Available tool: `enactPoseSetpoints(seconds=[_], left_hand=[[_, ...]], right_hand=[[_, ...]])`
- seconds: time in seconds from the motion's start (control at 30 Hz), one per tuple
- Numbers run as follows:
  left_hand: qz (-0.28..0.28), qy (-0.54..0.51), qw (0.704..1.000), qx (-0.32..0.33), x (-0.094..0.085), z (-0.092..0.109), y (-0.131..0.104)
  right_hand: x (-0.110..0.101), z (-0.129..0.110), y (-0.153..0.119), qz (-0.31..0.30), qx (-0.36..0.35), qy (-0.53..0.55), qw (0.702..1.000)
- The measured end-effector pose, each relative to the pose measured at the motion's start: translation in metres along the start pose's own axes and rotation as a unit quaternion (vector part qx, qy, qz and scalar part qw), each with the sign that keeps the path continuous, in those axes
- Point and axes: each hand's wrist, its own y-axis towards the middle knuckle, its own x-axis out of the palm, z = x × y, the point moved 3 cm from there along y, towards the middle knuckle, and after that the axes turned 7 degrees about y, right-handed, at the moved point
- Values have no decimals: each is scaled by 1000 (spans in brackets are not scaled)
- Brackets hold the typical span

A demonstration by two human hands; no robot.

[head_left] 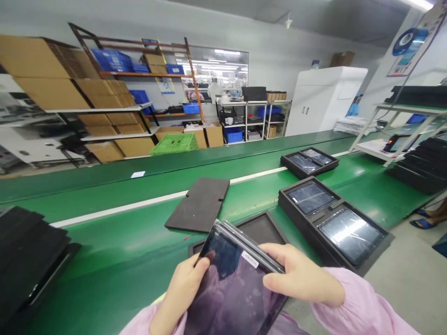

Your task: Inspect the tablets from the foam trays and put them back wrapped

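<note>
Two or more dark tablets [230, 288], stacked together, are held tilted at the bottom centre; the front one has a small white label near its upper edge. My left hand [183, 286] grips their left edge with the thumb on the screen. On the right edge my right hand [296, 274] is closed round them, thumb on the front. Just behind them lies a black foam tray [261, 228], partly hidden by the tablets. A flat dark foam sheet [199, 204] rests on the green bench beyond.
Foam trays [314, 218] holding tablets stand at the right, with another tray [309, 160] behind. Black foam pieces [31, 260] are stacked at the left and more [424, 163] at the far right. A white rack [366, 132] stands on the green bench [122, 242].
</note>
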Motion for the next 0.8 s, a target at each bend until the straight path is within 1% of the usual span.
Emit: enactPoseSetpoints(seconds=[0.07, 0.17, 0.23, 0.33, 0.47, 0.63, 0.8], left_hand=[[-2, 0, 1000, -6, 0, -5, -6], [-3, -6, 1000, -7, 2, -12, -15], [-4, -9, 1000, -11, 2, -14, -20], [-2, -10, 1000, -15, 1, -11, -26], [-7, 1, 1000, -14, 1, -11, -30], [-5, 18, 999, -26, 2, -17, -36], [-6, 4, 999, -46, 5, -16, -42]], right_hand=[[2, 4, -1, -16, 3, 35, 999], [3, 10, -1, -71, -1, 123, 990], [0, 13, 0, -82, 11, 153, 985], [-4, 15, 3, -75, 57, 164, 982], [-5, 14, 5, -85, 105, 175, 975], [-3, 10, 2, -125, 123, 194, 965], [-5, 11, 0, -153, 140, 178, 962]])
